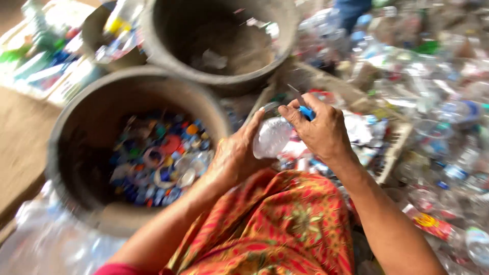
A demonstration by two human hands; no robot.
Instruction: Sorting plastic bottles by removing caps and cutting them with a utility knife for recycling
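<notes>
The floor (23,137) carries three round tubs: one (66,153) holding coloured bottle caps, two behind it. Clear plastic bottles (438,117) lie heaped along its right edge.

A recycling sorting yard: heaped plastic bottles (438,102) and tubs (66,153) of bottle caps (158,158).

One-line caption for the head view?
Left hand holds a clear plastic bottle; right hand works a blue-handled blade beside a tub of bottle caps.
</notes>
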